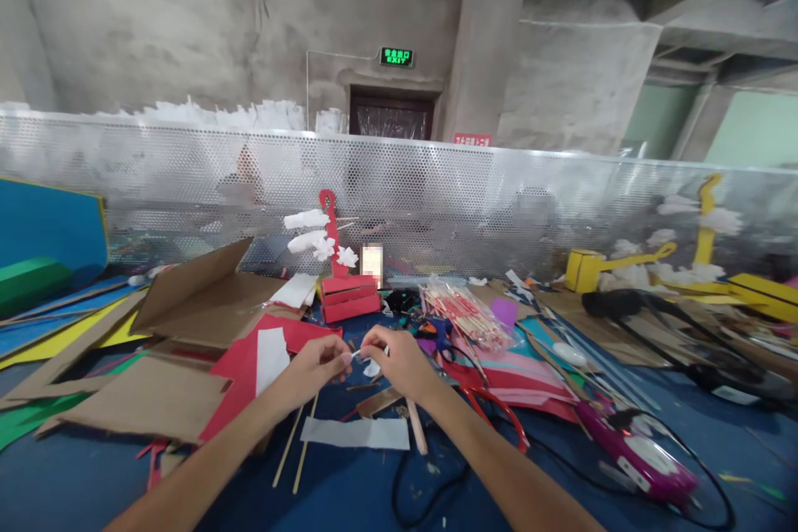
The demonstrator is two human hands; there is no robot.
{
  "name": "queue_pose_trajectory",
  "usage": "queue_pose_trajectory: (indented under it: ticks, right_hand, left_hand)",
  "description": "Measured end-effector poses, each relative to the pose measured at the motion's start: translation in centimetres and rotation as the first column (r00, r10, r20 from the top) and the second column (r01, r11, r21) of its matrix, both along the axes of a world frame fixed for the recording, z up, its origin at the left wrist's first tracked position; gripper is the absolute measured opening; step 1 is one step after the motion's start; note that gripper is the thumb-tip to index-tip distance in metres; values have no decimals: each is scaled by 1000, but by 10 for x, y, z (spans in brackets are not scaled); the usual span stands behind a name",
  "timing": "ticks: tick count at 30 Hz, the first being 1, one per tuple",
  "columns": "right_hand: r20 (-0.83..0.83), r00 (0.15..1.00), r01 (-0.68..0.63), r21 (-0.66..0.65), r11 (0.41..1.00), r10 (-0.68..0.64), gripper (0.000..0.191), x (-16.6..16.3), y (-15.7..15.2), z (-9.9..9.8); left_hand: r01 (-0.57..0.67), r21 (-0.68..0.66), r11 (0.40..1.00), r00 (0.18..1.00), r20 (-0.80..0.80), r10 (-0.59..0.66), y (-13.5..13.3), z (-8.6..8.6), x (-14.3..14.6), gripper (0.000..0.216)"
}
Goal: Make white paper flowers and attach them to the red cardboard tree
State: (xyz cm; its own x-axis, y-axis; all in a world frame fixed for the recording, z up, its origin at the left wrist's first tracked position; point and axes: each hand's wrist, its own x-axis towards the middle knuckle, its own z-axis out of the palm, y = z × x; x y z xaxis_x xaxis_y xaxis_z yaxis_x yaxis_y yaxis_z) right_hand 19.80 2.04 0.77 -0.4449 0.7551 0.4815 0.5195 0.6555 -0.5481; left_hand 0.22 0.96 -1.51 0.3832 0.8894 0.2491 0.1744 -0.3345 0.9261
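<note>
My left hand [317, 364] and my right hand [399, 359] meet above the blue table, fingers pinched together. Between them they grip a small white piece [363, 356], apparently paper or tissue on a thin stick; I cannot make it out more exactly. Below the hands lie two thin wooden sticks [298, 445] and a grey-white paper strip [355, 432]. Behind the hands stands a red cardboard model [346, 287] with white tissue flowers [324, 245] on its upright stem.
Brown cardboard sheets [187, 299] and red paper [249, 366] lie at left. A bag of skewers [465, 316], a pink glue gun [636, 453] with black cord, and a yellow model [623, 266] sit at right. A perforated metal screen [436, 199] closes the back.
</note>
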Motion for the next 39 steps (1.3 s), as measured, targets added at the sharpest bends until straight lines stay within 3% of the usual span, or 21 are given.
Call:
queue_pose_trajectory:
  ticks: [17, 20, 25, 29, 39]
  right_hand:
    - [187, 974, 84, 213, 973, -125, 39, 2, -1, 1]
    - [202, 975, 59, 177, 982, -95, 42, 3, -2, 1]
    - [140, 989, -58, 83, 995, 46, 20, 3, -6, 4]
    - [138, 988, -82, 94, 992, 69, 12, 1, -5, 3]
    - [185, 978, -104, 50, 993, 93, 22, 3, -4, 1]
  left_hand:
    - [10, 5, 1000, 1000, 7, -10, -7, 5, 5, 32]
    - [4, 26, 1000, 1000, -13, -3, -7, 4, 5, 33]
    - [10, 22, 1000, 1000, -17, -9, -4, -4, 5, 34]
    - [14, 36, 999, 1000, -21, -14, -2, -8, 3, 31]
    - [28, 63, 998, 999, -24, -27, -3, -7, 4, 30]
